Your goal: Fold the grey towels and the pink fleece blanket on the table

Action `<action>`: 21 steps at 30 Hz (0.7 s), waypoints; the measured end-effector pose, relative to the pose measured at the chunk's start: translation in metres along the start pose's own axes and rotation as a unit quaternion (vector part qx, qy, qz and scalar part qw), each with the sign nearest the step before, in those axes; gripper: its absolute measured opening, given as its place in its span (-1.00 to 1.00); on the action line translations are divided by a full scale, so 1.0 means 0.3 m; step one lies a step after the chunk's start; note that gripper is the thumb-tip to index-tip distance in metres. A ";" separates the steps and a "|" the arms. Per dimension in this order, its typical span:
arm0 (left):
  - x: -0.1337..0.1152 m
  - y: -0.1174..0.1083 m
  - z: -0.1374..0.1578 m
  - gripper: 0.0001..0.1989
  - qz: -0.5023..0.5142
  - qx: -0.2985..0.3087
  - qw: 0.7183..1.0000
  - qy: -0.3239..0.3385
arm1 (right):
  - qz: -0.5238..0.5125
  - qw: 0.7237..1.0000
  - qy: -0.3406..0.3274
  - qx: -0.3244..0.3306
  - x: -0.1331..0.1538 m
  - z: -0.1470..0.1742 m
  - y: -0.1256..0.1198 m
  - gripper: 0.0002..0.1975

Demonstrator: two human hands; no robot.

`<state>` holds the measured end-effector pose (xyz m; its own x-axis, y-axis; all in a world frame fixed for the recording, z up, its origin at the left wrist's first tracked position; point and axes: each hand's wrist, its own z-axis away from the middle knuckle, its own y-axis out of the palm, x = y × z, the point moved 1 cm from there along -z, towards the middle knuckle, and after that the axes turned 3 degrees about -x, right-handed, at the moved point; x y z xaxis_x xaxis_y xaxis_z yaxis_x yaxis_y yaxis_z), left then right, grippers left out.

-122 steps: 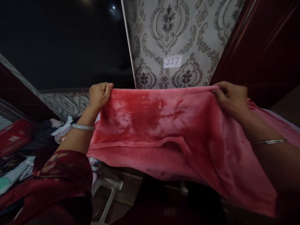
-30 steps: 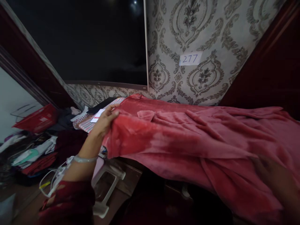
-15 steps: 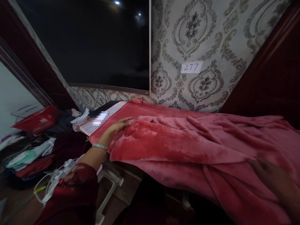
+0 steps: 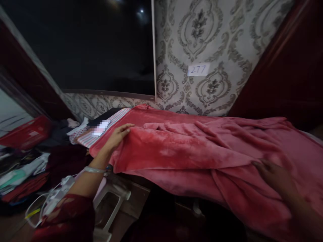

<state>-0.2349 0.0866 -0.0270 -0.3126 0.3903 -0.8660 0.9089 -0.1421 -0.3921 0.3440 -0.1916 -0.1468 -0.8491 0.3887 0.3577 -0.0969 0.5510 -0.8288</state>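
Note:
A plush pink-red blanket (image 4: 171,148) is spread over a raised surface, with its front part folded back in a broad flap. At the flap's left end is my left hand (image 4: 118,136), its fingers closed on the upper corner; the fingertips are partly hidden by the cloth. My right hand (image 4: 274,173) pinches the flap's front edge on the right. Between the hands the fold runs fairly straight, with loose wrinkles behind it and cloth hanging down in front.
A striped cloth (image 4: 87,139) and a dark flat object (image 4: 104,116) lie left of the blanket. Clothes (image 4: 25,178) and a red bag (image 4: 26,132) are heaped at far left. A white plastic stool (image 4: 116,201) stands below. Behind are a large screen (image 4: 101,50) and patterned wall (image 4: 199,30).
The view has swung slightly right, so the scene sits further left. My left hand has shifted left with the flap's corner. My right hand keeps its grip on the edge.

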 end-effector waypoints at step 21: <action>-0.580 -0.269 -0.076 -0.70 -0.284 -0.283 0.895 0.197 | -0.060 0.968 -0.031 -0.242 0.282 -0.188 -0.567 -0.63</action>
<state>-0.2474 0.0509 0.1626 -0.7479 0.5596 -0.3571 0.6637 0.6207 -0.4174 0.3179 -0.2109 0.0487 -0.8778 0.2635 0.4001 0.0449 0.8768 -0.4788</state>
